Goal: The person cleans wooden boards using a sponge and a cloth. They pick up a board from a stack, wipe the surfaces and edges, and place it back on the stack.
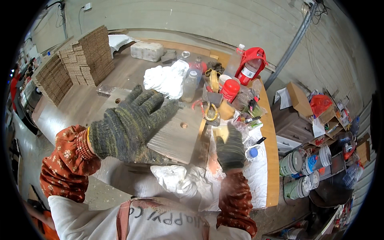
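Note:
My left hand [128,128], in a dark grey-green knitted glove, lies with its fingers spread across a wood-grain board [176,138]. The board has a round hole near its right end and sits over other boards. On the right, my gloved right hand [231,150] is blurred by motion above a stained white cloth [256,172]. Beside its fingertips is a pale yellow piece [221,132], perhaps a sponge; whether the hand grips it is unclear. Scissors [210,110] with red and yellow handles lie just beyond the board. A crumpled white rag [180,180] rests at the near edge.
Stacked brown boards [86,58] stand at the far left. A white crumpled cloth [166,80], clear bottles [190,86], a red-lidded jar [230,90] and a red-wrapped bottle [251,68] crowd the table's far side. Paint buckets [291,163] and a cabinet [294,120] stand right of the table.

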A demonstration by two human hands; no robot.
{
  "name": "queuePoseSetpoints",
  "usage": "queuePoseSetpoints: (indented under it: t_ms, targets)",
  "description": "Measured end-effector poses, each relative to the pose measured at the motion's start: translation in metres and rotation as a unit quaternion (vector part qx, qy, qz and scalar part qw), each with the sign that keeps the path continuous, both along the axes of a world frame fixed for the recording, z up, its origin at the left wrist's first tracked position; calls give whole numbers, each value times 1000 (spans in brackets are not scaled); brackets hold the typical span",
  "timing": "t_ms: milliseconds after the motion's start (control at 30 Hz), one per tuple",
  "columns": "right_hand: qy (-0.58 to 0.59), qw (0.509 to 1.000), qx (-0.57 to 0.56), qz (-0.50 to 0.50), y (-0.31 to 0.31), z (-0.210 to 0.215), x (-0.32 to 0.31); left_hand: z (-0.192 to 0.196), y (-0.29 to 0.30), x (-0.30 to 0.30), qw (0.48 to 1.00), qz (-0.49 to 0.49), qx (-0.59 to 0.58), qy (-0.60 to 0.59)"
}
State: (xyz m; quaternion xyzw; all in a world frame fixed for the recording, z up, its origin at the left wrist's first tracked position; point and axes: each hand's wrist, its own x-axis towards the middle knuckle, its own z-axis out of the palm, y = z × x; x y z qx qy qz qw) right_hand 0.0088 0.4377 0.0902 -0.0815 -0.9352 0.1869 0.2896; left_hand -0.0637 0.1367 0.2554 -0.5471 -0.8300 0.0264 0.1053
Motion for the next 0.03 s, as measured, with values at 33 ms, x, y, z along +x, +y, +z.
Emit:
queuePoseSetpoints:
  t_ms: [33]
  targets:
    - [0,1000,0,-1,0,0,-1,-3,1,-2,1000,6,-8,6]
